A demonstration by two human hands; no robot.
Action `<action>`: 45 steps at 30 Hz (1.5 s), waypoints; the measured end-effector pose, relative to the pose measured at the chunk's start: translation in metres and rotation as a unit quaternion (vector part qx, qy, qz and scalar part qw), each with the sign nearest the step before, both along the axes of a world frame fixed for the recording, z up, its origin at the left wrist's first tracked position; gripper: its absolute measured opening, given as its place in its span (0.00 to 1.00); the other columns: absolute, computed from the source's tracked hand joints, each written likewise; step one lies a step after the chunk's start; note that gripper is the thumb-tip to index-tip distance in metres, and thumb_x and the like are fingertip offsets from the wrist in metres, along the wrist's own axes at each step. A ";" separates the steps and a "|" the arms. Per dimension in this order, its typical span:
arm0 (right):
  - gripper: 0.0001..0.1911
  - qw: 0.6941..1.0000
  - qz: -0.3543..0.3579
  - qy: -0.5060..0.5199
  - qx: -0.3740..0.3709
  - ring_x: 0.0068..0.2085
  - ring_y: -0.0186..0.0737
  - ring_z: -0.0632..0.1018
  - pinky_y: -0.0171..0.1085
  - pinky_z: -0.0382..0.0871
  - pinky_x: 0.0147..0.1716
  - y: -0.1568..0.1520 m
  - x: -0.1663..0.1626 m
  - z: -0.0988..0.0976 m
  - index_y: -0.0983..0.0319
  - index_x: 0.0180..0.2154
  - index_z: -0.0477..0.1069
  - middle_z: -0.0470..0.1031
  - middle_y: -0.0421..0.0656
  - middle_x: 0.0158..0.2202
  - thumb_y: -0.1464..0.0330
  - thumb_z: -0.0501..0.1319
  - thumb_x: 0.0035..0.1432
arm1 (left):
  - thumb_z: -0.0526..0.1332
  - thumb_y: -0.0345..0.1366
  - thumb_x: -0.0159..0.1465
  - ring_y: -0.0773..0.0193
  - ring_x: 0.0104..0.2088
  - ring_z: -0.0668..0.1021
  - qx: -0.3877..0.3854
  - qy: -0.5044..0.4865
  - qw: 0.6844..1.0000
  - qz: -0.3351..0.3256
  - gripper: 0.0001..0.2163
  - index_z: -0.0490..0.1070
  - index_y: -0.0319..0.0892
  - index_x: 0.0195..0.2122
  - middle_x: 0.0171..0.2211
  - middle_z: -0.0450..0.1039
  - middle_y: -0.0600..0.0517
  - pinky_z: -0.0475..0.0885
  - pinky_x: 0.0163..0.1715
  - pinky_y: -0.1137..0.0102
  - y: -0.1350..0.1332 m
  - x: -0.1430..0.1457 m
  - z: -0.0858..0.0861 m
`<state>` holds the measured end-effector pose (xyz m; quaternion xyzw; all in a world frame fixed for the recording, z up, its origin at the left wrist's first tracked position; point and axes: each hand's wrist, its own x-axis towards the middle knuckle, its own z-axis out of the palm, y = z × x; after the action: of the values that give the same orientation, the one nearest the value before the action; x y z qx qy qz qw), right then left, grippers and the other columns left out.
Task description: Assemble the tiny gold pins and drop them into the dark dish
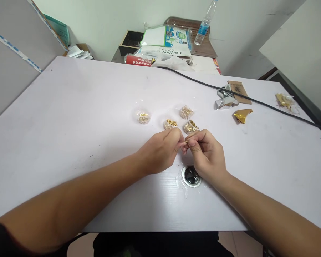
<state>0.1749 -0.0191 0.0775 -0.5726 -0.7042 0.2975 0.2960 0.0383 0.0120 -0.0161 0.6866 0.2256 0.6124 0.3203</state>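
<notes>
My left hand (164, 149) and my right hand (210, 153) meet over the middle of the table, both closed in a pinch. Between their fingertips is a small gold-coloured pin (186, 142), mostly covered by the fingers. Just beyond the hands stand small clear cups of gold-coloured pins: one cup (170, 124) behind my left hand, another cup (190, 126) behind my right, and a third cup (186, 112) farther back. A separate cup (143, 117) of pins stands to the left. Below my right hand lies a round, metal-rimmed dark opening or dish (192, 176), with wet-looking clear smears around it.
A black cable (203, 82) crosses the white table (69, 117) toward the right edge. Silver foil (227, 101), gold foil (242, 115) and a clear bag (285, 101) lie at right. Behind the table are a water bottle (203, 30), a black box (130, 42) and packaging.
</notes>
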 end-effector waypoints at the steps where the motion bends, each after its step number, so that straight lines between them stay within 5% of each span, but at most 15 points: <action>1: 0.09 1.000 -0.002 -0.006 -0.003 0.29 0.34 0.74 0.35 0.68 0.28 0.000 0.000 0.000 0.60 0.33 0.63 0.70 0.40 0.27 0.67 0.56 0.67 | 0.51 0.28 0.68 0.72 0.25 0.69 0.020 0.012 1.000 0.011 0.07 0.58 0.42 0.31 0.27 0.68 0.56 0.65 0.25 0.77 0.001 0.000 0.000; 15: 0.12 0.997 -0.027 -0.054 -0.048 0.25 0.33 0.72 0.34 0.67 0.24 0.001 0.004 0.004 0.61 0.32 0.63 0.71 0.40 0.24 0.61 0.58 0.66 | 0.46 0.29 0.70 0.68 0.24 0.62 0.128 0.078 0.988 0.044 0.12 0.55 0.43 0.27 0.25 0.63 0.53 0.60 0.27 0.71 0.006 -0.005 0.005; 24: 0.17 0.994 -0.051 -0.012 -0.101 0.25 0.34 0.74 0.35 0.68 0.24 0.002 0.001 0.006 0.61 0.30 0.64 0.72 0.40 0.23 0.56 0.61 0.63 | 0.51 0.26 0.65 0.70 0.24 0.65 0.038 0.065 0.997 0.001 0.09 0.55 0.43 0.29 0.26 0.64 0.54 0.61 0.24 0.74 0.005 -0.001 -0.005; 45: 0.15 0.960 -0.115 0.173 -0.187 0.25 0.32 0.72 0.33 0.66 0.25 -0.003 -0.008 0.002 0.61 0.29 0.66 0.72 0.39 0.25 0.59 0.64 0.60 | 0.51 0.24 0.64 0.71 0.26 0.71 -0.020 -0.018 0.999 -0.032 0.08 0.56 0.43 0.30 0.28 0.69 0.54 0.67 0.25 0.77 -0.001 0.003 0.002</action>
<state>0.1673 -0.0221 0.0799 -0.6344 -0.5035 0.4826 0.3334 0.0408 0.0111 -0.0142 0.6757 0.2096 0.6095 0.3577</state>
